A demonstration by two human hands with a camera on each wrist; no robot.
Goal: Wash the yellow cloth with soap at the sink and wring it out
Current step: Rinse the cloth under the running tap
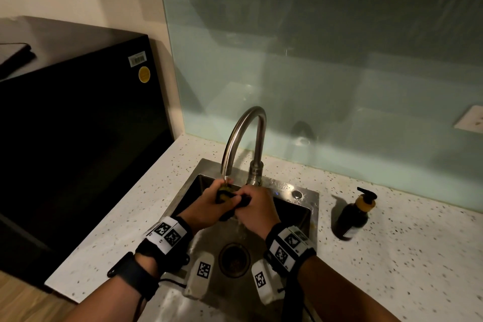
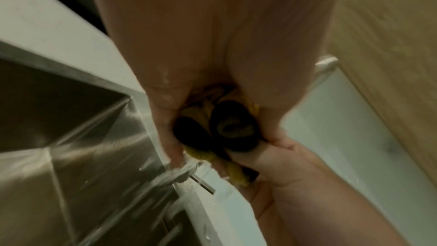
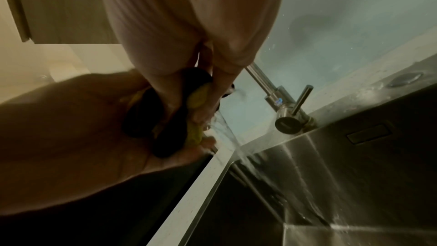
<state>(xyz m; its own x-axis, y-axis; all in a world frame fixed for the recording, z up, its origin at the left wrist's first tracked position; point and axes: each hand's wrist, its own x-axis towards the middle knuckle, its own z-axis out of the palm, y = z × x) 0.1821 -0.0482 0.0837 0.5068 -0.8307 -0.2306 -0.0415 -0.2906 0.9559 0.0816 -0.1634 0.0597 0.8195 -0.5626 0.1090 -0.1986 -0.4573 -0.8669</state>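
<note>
While water runs from the faucet (image 1: 244,136) directly above both grips, left hand (image 1: 206,210) and right hand (image 1: 254,210), knuckles up, clench the bunched yellow cloth (image 1: 224,192) over the sink (image 1: 304,197).

A speckled pale table (image 1: 392,256) runs under a frosted green glass backsplash (image 1: 339,73). Left of the table stands a black appliance (image 1: 78,125) — a barcode label (image 1: 137,58) and a round yellow sticker (image 1: 144,74) sit near its upper corner. A dark flat object (image 1: 15,56) lies on top of the appliance. A wall socket (image 1: 470,121) shows on the backsplash, far right; wooden floor (image 1: 26,300) below the table's left end.
</note>
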